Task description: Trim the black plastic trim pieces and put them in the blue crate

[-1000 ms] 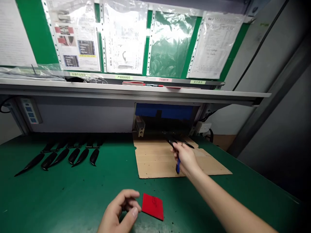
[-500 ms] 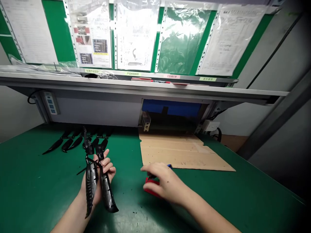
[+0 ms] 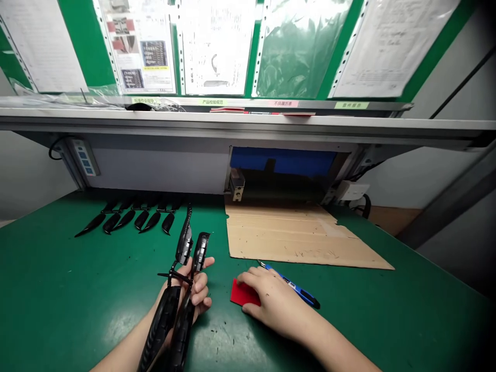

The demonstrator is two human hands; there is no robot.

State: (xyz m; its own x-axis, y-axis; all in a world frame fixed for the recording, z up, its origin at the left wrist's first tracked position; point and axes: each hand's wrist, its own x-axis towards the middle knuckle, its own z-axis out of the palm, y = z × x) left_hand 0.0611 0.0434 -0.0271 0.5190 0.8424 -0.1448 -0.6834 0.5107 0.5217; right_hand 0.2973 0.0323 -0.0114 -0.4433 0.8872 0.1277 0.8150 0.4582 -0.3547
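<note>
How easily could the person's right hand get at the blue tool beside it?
Probably yes, easily: the right hand is at the red pad, and the blue tool lies on the green table right beside it, nothing visibly blocking its near end. The hand might leave the pad first.

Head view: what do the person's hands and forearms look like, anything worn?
The left hand and right hand are ungloved; the visible forearms show no sleeves. I see no ring or watch. A dark speck marks the right hand's back.
</note>
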